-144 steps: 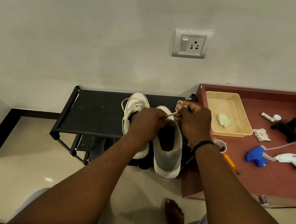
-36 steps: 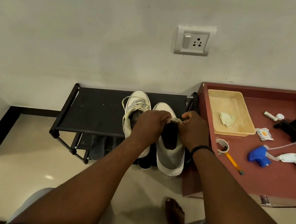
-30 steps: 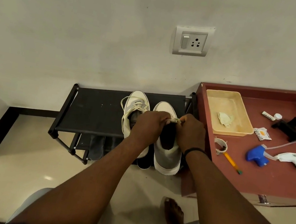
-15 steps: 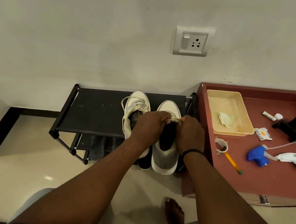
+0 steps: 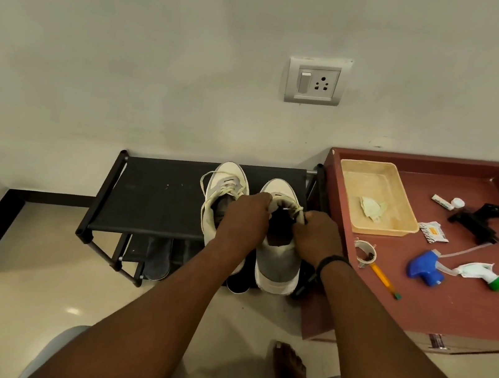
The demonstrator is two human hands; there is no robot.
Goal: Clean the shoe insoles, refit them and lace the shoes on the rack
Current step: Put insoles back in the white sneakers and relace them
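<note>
Two pale sneakers stand side by side on the black shoe rack (image 5: pixel 159 194), toes toward the wall. The left shoe (image 5: pixel 220 190) has loose cream laces trailing over its sides. Over the right shoe (image 5: pixel 279 259) both my hands work at the tongue: my left hand (image 5: pixel 245 217) grips the shoe's left edge and lace, and my right hand (image 5: pixel 317 235) pinches the lace (image 5: pixel 293 210) at the right eyelets. My hands hide most of the lacing; the shoe's dark opening shows between them.
A maroon tray-top table (image 5: pixel 462 320) stands right of the rack, holding a beige basket (image 5: pixel 398 232) with a crumpled cloth (image 5: pixel 371 206), a blue spray head (image 5: pixel 423 268), a green-tipped nozzle (image 5: pixel 483 275), a pencil (image 5: pixel 385 280) and a black clamp (image 5: pixel 478 218). Dark footwear sits on the lower shelf. My bare foot (image 5: pixel 288 371) is on the tile.
My right hand came down from a raised pull of the lace to the shoe's right eyelets. Both hands now sit closer together over the tongue.
</note>
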